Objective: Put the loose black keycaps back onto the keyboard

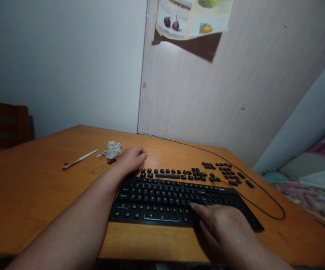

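A black keyboard (176, 200) lies on an orange wooden table (33, 187). Its front rows have keycaps taken off, with bare pale stems showing. Several loose black keycaps (196, 174) are laid out in rows on the table behind it. My left hand (133, 158) reaches past the keyboard's far left corner, fingers curled into a fist by the first loose keycaps; what it holds is hidden. My right hand (221, 228) rests on the keyboard's front right part, fingers pressed down on the keys.
A crumpled tissue (112, 149), a white stick with a pink tip (79, 160) and a small wire keycap puller (104, 165) lie at the back left. The keyboard cable (264, 187) loops round the right side. A dark chair (5, 123) stands left, bedding (311, 183) right.
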`<state>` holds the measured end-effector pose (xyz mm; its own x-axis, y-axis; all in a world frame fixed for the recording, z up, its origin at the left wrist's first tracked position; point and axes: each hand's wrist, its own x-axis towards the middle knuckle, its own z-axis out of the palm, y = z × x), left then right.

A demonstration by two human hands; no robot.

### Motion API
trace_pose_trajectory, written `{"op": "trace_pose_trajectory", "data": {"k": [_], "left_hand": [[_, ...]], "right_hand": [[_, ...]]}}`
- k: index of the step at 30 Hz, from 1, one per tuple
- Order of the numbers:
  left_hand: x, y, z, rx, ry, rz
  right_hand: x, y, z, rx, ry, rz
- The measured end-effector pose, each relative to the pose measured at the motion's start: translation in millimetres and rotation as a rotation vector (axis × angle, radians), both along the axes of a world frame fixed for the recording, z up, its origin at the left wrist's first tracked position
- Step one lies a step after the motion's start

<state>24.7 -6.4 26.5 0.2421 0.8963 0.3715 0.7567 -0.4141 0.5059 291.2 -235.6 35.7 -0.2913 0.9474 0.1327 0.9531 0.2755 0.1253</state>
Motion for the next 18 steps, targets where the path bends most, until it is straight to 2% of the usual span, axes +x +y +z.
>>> {"op": "trace_pose_trajectory", "data": {"k": [8,18], "left_hand": [[-1.4,7.0,-6.4,0.003,-0.007,-0.004],[-0.5,3.8,-2.2,-0.009,0.004,-0.010]], "right_hand": [[-3.3,0.7,4.4,0.007,0.039,0.015],[4.4,0.3,2.5,-0.009,0.058,-0.010]]}}
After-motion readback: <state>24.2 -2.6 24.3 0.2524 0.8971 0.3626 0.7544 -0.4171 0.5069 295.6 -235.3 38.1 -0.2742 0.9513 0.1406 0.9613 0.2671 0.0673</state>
